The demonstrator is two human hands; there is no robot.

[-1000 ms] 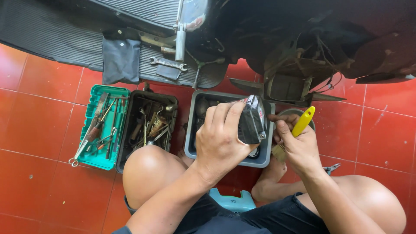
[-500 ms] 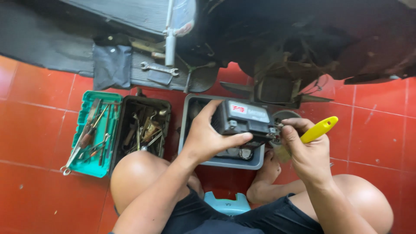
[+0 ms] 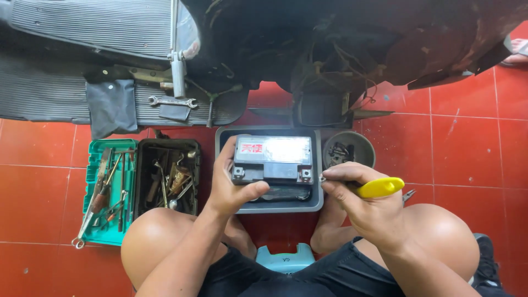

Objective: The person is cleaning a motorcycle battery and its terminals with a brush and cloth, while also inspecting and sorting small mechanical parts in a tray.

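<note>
Both hands work over the grey tray (image 3: 269,207) on the red floor: the left hand (image 3: 231,184) closes its fingers round the small black battery (image 3: 273,160), holding it level above the tray so its near terminals face the person. The right hand (image 3: 366,206) grips a yellow-handled screwdriver (image 3: 379,187), its tip at the right terminal; two open tool boxes (image 3: 137,187) lie to the left.

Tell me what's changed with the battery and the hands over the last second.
The left hand turned the battery from tilted on end to level, terminals toward the person. The right hand brought the yellow-handled screwdriver to its right terminal. Both grips held; tool trays unmoved.
</note>
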